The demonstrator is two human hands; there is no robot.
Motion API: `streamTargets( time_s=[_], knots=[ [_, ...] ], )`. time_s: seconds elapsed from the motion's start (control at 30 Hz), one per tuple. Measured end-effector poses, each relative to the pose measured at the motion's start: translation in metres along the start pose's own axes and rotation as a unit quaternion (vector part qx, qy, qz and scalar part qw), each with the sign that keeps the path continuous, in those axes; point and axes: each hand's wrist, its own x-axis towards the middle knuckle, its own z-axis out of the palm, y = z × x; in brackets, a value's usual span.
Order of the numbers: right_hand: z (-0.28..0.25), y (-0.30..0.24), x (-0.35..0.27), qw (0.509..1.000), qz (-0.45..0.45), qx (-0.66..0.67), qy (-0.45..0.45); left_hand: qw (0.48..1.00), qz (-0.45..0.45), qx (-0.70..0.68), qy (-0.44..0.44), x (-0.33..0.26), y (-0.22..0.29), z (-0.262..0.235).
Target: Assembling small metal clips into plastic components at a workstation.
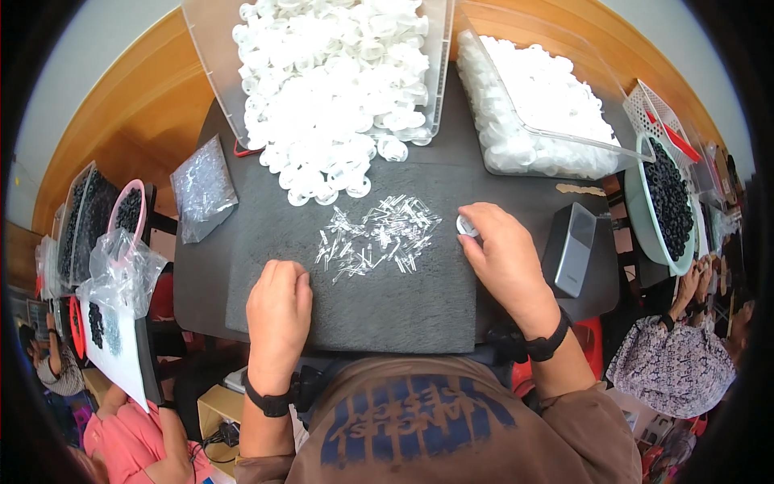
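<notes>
Between the thumb and fingers of my right hand [504, 254] is a small round white plastic part [466, 227], just right of the loose pieces. My left hand [279, 310] rests near the left front of the dark mat [387, 310], its fingers curled closed; what they hold, if anything, is hidden. Many small transparent plastic pins [387, 234] lie scattered on the mat between my hands. Behind them, a heap of white round parts [330, 161] spills onto the mat from a tipped transparent bin [440, 81].
A second transparent bin [556, 149] of white parts stands back right. A grey phone-like device [575, 250] lies at the right. A plastic bag of pieces [205, 189] sits at the left. Basins of black parts, including a pale green one [642, 234], flank the table, and other people sit on both sides.
</notes>
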Motion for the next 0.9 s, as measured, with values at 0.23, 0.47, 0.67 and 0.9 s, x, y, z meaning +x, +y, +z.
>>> streamTargets(
  time_s=[0.23,0.47,0.67,0.9],
  knots=[
    [-0.032,-0.03,-0.011,0.933,0.205,0.292,-0.055,0.999,-0.027,-0.026,-0.011,-0.005,0.011,-0.011],
    [-0.046,-0.037,-0.025,0.687,0.224,0.671,-0.168,0.948,-0.128,-0.279,-0.079,-0.006,0.037,-0.011],
    [-0.041,-0.043,-0.03,0.57,0.218,0.767,-0.197,0.818,-0.159,-0.539,-0.121,0.001,0.068,-0.019],
    [-0.031,-0.035,-0.033,0.532,0.214,0.784,-0.236,0.719,-0.143,-0.657,-0.176,0.005,0.08,-0.02]
  ],
)
